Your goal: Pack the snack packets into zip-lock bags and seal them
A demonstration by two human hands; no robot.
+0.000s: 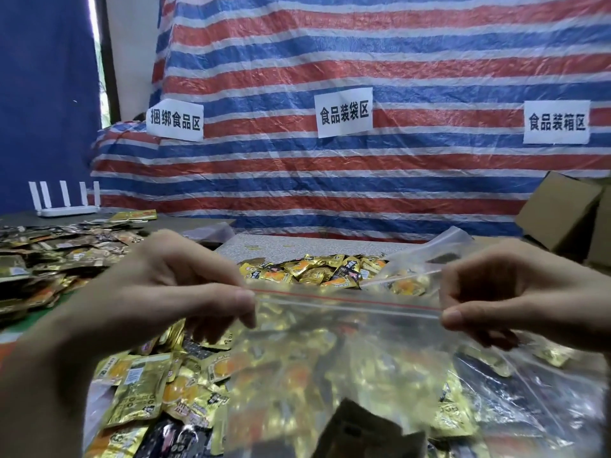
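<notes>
The tarp (363, 61) is striped in red, blue and white. White signs (344, 112) are printed with black characters. The clear bag (380, 352) is edged by a red line. The packets (139, 391) are coloured gold, orange and black.

Striped tarp (363, 180) holds 3 signs (344, 112); router (67, 210) sits left.

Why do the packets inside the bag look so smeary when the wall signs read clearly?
Head view: the zip-lock bag, pinched close to the lens by left hand and right hand, is blurred, its plastic glinting; the far paper signs are sharp; the striped tarp looks bowed at the edges.
</notes>
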